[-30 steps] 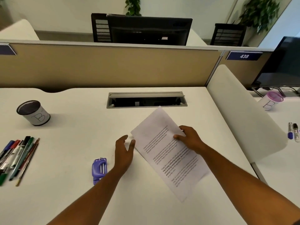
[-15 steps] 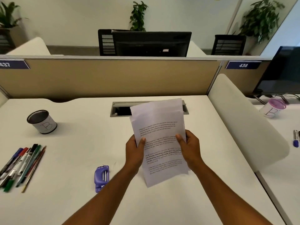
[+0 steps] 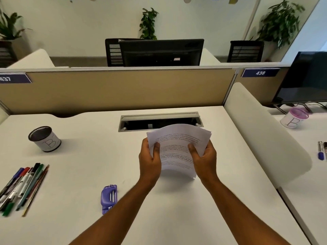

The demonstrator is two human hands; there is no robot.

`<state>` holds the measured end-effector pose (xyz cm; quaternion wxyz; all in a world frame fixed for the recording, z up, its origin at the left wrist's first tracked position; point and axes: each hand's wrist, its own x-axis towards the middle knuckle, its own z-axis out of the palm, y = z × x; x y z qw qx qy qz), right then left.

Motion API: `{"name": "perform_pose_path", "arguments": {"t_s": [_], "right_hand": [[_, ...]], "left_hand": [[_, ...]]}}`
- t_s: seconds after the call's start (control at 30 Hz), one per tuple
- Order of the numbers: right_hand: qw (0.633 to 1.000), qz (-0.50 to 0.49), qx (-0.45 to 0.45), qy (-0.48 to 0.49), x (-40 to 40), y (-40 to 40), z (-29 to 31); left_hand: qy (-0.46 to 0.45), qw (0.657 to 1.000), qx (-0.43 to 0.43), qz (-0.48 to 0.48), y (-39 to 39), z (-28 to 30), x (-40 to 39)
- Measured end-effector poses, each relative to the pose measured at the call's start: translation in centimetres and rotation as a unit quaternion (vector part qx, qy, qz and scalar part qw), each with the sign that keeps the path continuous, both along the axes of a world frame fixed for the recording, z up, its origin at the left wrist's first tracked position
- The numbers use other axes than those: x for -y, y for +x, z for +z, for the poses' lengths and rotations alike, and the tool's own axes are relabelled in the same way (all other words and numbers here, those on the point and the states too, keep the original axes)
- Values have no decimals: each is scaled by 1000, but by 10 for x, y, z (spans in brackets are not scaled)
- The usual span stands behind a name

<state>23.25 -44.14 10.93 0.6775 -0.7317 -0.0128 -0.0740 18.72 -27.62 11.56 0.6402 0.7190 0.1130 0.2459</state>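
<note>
Both hands hold a stack of printed papers (image 3: 178,149) in the middle of the frame, above the white desk (image 3: 79,165). The left hand (image 3: 150,161) grips the stack's left edge, thumb curled over the front. The right hand (image 3: 203,160) grips the right edge the same way. The sheets bow upward, their top edges fanned slightly apart. A purple stapler (image 3: 109,196) lies lower left of the hands, pens (image 3: 21,188) at the left edge, and a cup (image 3: 44,138) above them.
</note>
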Motion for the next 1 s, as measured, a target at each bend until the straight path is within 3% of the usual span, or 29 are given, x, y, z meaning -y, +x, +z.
{"name": "perform_pose_path", "arguments": {"t_s": [0.53, 0.67, 0.73, 0.83, 0.93, 1.0], "right_hand": [[996, 25, -86, -16, 11, 3, -28], [989, 3, -132, 71, 13, 9, -23], [968, 10, -178, 176, 16, 13, -21], [909, 40, -260, 324, 16, 13, -19], [874, 52, -305, 374, 11, 9, -25], [869, 82, -302, 384, 8, 4, -30]], "left_hand": [[26, 993, -100, -49, 1, -24, -5], [20, 994, -111, -1, -3, -32, -14], [-16, 988, -144, 55, -5, -37, -19], [-161, 963, -201, 78, -7, -42, -26], [-314, 924, -216, 30, -5, -44, -27], [-329, 915, -233, 2, -4, -44, -26]]}}
